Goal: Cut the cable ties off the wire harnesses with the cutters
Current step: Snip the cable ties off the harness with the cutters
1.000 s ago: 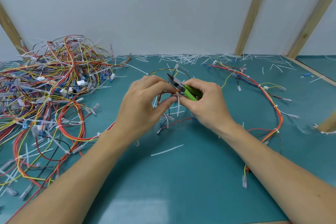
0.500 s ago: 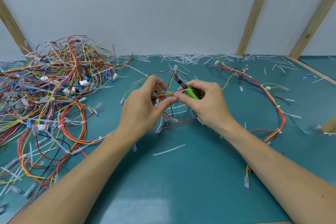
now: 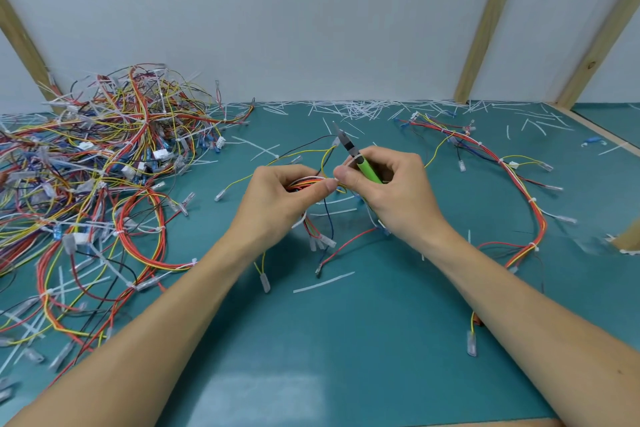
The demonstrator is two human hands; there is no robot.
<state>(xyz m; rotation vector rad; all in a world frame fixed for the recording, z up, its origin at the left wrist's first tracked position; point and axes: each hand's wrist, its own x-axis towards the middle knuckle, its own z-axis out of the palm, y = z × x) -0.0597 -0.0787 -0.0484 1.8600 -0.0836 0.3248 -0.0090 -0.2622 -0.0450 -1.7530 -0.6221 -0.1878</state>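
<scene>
While the left hand (image 3: 277,198) pinches a limp wire harness (image 3: 308,184) above the bench (image 3: 381,340), the right hand (image 3: 388,191) curls round the green-handled cutters (image 3: 360,163) just beside it, blades pointing away (unused). Wires likely flop; hold close beside a cable tie (image 3: 334,180), stiff and small.

Both bare forearms reach in from the near edge of the table and converge toward its middle. The left hand (image 3: 280,198) is curled, thumb and fingers pinching a wire bundle (image 3: 308,182). The right hand (image 3: 388,191) is wrapped around the green-handled cutters (image 3: 360,161) (tips pointing up and away), its thumb tip meeting the left thumb.
</scene>
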